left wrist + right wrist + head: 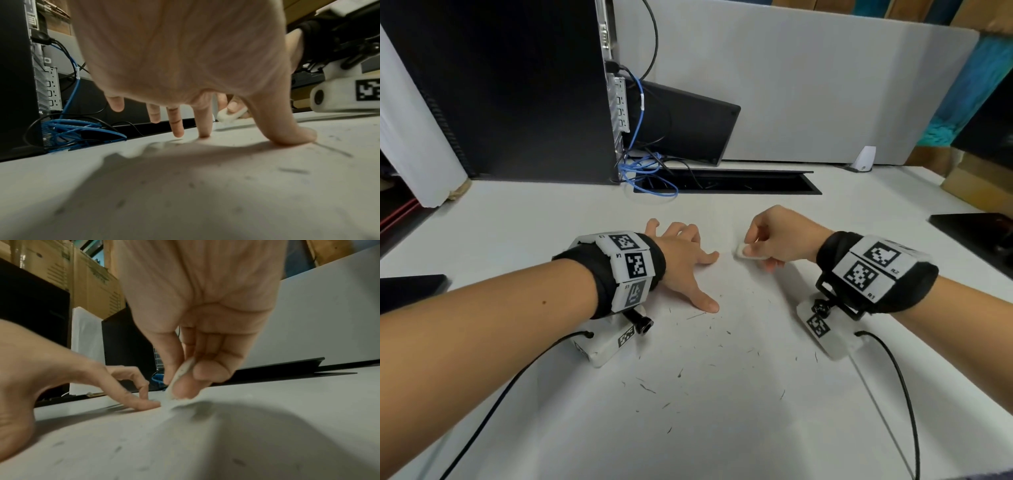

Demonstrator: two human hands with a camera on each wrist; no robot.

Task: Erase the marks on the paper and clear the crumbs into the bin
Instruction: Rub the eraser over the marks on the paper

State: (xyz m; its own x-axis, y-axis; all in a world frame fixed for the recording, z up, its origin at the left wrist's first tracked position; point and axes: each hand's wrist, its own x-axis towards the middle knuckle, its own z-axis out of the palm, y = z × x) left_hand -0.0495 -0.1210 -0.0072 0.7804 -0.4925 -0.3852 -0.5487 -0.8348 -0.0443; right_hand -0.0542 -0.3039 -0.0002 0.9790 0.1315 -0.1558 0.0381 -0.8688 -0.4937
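Observation:
A white sheet of paper lies on the desk, strewn with several dark eraser crumbs. My left hand is spread flat, thumb and fingertips pressing the paper's upper part. My right hand pinches a small white eraser between thumb and fingers, its edge down on the paper just right of the left index finger. The left wrist view shows the eraser beyond my thumb. In the right wrist view the eraser touches the paper under my right hand. No bin is in view.
A black computer tower with blue cables stands at the back left. A cable slot runs along the desk's rear before a grey partition. Dark flat objects lie at the far right and left edges. Cardboard boxes stand right.

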